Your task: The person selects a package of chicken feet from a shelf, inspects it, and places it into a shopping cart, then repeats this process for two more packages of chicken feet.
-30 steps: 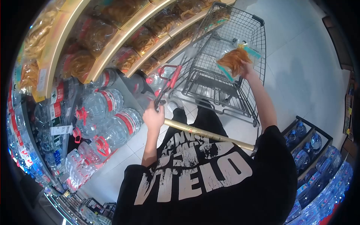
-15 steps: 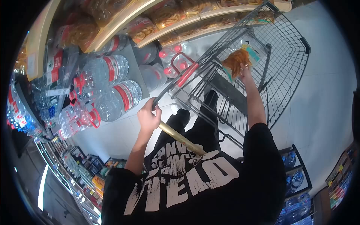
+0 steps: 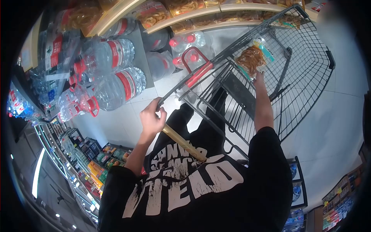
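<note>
Tilted clear packet (image 3: 251,58) of glossy brown contents with teal-green trim, over the wire shopping cart (image 3: 330,60)

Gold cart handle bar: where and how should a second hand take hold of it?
Probably best on the bare stretch of the gold cart handle bar between the left hand and the shirt, coming from above and wrapping fingers around. It looks straight, slim and uncovered there; the shirt hides its other end.

Left arm (image 3: 139,150) bent, left hand (image 3: 152,119) curled closed, right arm (image 3: 263,108) extended forward, right hand (image 3: 258,78) gripping, partly hidden
</note>
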### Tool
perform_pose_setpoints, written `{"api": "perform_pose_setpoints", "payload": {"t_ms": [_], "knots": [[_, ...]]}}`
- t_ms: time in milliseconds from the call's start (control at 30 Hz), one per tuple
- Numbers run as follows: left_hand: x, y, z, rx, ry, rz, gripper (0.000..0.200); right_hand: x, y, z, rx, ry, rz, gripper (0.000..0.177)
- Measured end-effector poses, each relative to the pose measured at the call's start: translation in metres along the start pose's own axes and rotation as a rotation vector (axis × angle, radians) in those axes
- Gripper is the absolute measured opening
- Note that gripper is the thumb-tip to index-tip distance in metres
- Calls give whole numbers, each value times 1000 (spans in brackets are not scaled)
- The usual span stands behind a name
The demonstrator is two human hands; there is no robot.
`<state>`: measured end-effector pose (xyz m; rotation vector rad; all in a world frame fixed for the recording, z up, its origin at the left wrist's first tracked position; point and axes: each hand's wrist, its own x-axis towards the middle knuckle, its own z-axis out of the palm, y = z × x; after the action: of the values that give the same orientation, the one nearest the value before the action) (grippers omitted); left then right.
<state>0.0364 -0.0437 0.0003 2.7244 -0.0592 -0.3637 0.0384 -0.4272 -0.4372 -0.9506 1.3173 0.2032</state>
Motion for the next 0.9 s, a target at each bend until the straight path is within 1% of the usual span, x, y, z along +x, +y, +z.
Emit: {"api": "perform_pose_setpoints", "payload": {"t_ms": [33, 67, 133, 167, 233, 267, 333, 367, 433, 467, 533, 567, 600, 700, 733, 800, 867, 900], "knots": [[-1, 1, 1, 1, 5, 10, 27, 10, 10, -8, -68, 61, -1, 85], [-3, 2, 1, -4, 7, 6, 27, 15, 19, -18, -73, 60, -4, 85], [-4, 3, 2, -15, -11, -20, 26, 6, 31, -36, -67, -40, -53, 75], [-5, 5, 3, -25, -1, -5, 26, -3, 31, -42, -68, -44, -59, 75], [-7, 3, 7, -30, 22, 14, 27, -30, 30, -52, -173, -42, -32, 55], [-8, 1, 9, -34, 40, 33, 29, -35, 31, -57, -171, -48, -41, 55], [-6, -1, 10, -51, 57, 39, 28, -19, 49, -73, -95, -172, -32, 36], [-6, -5, 13, -51, 65, 60, 28, -27, 46, -75, -94, -177, -43, 36], [-5, -6, 11, -63, 53, 74, 27, -53, 31, -75, -170, -191, -82, 30], [-5, -4, 10, -66, 64, 80, 27, -68, 21, -74, -167, -195, -94, 30], [-3, -2, 7, 1, 4, 68, 21, -92, 3, -69, -87, -114, -7, 31], [-2, -3, 7, 2, 8, 92, 21, -84, 4, -70, -104, -138, -48, 30], [-1, -7, 11, -21, 55, 131, 22, -89, -5, -66, -91, -139, -76, 30], [0, -2, 1, -37, -59, 142, 26, -116, -29, -62, -50, -146, -153, 30], [1, -3, 2, 9, -36, 189, 29, -127, -38, -59, -60, -117, -178, 31], [3, -5, -1, 42, -93, 178, 32, -151, -63, -45, -86, -71, -243, 33], [6, -8, -7, 6, -187, 164, 36, -172, -83, -25, -75, -55, -301, 32], [6, -15, -6, -66, -165, 222, 38, -170, -88, -20, -111, -106, -345, 32]]}}
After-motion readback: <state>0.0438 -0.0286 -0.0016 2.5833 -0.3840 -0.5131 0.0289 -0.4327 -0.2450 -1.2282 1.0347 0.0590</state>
